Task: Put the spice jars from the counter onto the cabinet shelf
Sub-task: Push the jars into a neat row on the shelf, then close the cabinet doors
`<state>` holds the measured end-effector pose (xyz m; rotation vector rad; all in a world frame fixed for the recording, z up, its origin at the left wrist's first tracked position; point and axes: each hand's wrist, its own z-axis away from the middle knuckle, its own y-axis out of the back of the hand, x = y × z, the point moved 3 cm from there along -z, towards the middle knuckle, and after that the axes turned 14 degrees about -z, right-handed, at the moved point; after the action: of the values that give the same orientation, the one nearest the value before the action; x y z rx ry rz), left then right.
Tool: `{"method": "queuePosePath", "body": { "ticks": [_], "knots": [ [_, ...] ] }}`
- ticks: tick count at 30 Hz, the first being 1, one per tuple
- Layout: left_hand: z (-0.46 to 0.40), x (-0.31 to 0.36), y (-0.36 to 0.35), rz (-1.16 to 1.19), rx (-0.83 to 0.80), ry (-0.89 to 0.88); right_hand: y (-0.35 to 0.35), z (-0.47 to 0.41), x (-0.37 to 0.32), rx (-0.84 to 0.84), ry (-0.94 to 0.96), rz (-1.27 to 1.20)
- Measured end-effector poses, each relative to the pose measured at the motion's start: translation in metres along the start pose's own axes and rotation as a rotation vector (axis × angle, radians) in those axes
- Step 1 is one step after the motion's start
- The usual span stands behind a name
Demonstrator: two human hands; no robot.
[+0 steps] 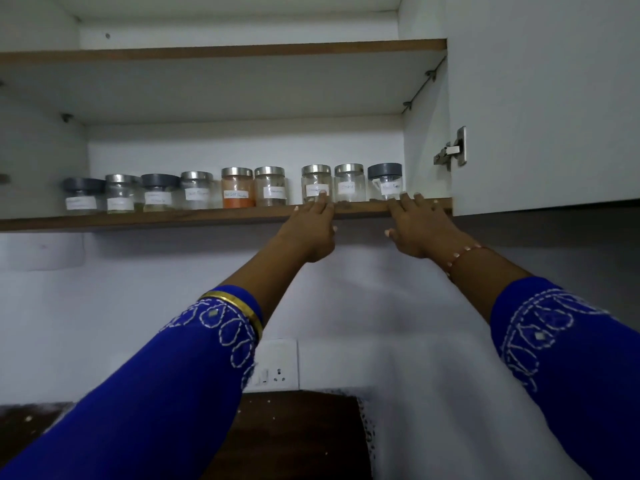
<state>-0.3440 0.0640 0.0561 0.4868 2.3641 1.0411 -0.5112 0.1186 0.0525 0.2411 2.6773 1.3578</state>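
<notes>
Several labelled glass spice jars stand in a row on the lower cabinet shelf (173, 219). One with orange powder (237, 188) is near the middle. My left hand (311, 226) reaches up to the shelf edge, its fingertips touching a steel-lidded jar (316, 181). My right hand (415, 226) rests with spread fingers on the shelf edge, fingertips in front of the grey-lidded jar (385, 181) at the far right. Another steel-lidded jar (349, 183) stands between those two. Neither hand encloses a jar.
The upper shelf (221, 50) shows nothing on it. The open cabinet door (554, 98) with its hinge (452, 148) is at the right. Below on the wall sits a socket plate (277, 365); a dark counter (294, 434) lies beneath.
</notes>
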Motion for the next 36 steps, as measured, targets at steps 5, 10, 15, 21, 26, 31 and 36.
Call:
{"method": "queuePosePath", "body": {
  "ticks": [5, 10, 15, 21, 26, 31, 36],
  "knots": [
    [0.033, -0.054, 0.025, -0.029, 0.032, 0.035, 0.011, 0.004, -0.057, 0.065, 0.042, 0.011],
    [0.052, -0.103, 0.046, -0.005, 0.099, 0.046, 0.015, 0.007, -0.121, 0.12, 0.093, -0.004],
    [0.074, -0.143, 0.04, -0.007, 0.138, 0.041, 0.013, 0.016, -0.177, 0.145, 0.152, 0.034],
    [0.118, -0.176, 0.034, 0.013, 0.103, 0.112, 0.021, 0.032, -0.226, 0.118, 0.222, 0.073],
    [0.165, -0.198, 0.051, -0.035, 0.096, 0.179, 0.035, 0.051, -0.261, 0.146, 0.284, 0.029],
    [0.207, -0.217, 0.075, -0.057, 0.062, 0.276, 0.056, 0.081, -0.297, 0.168, 0.386, -0.002],
    [0.264, -0.22, 0.091, -0.039, 0.089, 0.349, 0.06, 0.113, -0.327, 0.141, 0.419, -0.153]
  ]
}}
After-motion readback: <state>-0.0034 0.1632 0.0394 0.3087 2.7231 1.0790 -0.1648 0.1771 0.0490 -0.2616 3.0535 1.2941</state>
